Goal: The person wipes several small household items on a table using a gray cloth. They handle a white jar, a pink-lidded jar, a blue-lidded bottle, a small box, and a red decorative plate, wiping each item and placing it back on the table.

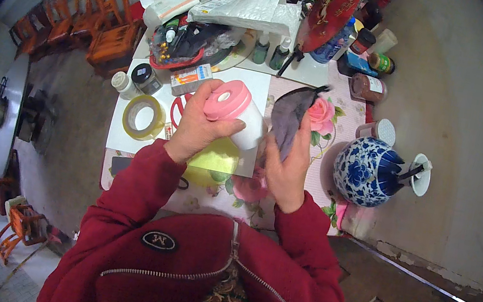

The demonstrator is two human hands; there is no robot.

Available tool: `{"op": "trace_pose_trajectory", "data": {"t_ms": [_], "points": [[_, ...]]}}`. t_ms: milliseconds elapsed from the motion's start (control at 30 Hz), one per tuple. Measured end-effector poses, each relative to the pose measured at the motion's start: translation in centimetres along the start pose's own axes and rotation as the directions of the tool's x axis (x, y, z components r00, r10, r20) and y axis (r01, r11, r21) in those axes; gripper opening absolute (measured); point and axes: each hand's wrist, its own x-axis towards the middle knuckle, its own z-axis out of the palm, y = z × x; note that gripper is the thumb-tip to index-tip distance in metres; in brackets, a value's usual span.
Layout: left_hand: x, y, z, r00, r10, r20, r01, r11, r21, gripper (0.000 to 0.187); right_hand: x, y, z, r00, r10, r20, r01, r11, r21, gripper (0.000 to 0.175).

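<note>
My left hand (200,126) grips a white cylindrical container (248,126) with a pink lid (229,100), tilted above the table. My right hand (287,167) holds a dark grey cloth (288,116) just to the right of the container's lower end. Below the container lies a translucent yellow round thing (214,161), partly hidden by my left hand. Red scissors-like handles (177,110) show behind my left hand. Left of them rests a roll of clear tape (143,117). A small printed box (190,79) stands behind my left hand.
A blue-and-white porcelain vase (364,171) stands at the right edge of the flowered tablecloth (195,200). Jars, including a black-lidded one (146,79), stand at left. Across the back are a red-rimmed basket (174,64), two dark spray bottles (261,50), a plastic mailing bag (245,9) and a red round fan (332,13).
</note>
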Motion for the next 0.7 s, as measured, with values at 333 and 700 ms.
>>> {"op": "trace_pose_trajectory", "data": {"t_ms": [333,700], "points": [[0.0,-1.0,1.3,0.978,0.21,0.014,-0.21,0.977,0.046,0.067,0.8,0.5,3.8,0.971,-0.241,0.001,0.238,0.958,-0.161,0.054],[-1.1,0.7,1.0,0.889,0.169,0.426,-0.3,0.918,0.261,0.091,4.4,6.5,4.3,0.775,-0.05,0.63,-0.243,0.897,0.37,0.025]]}}
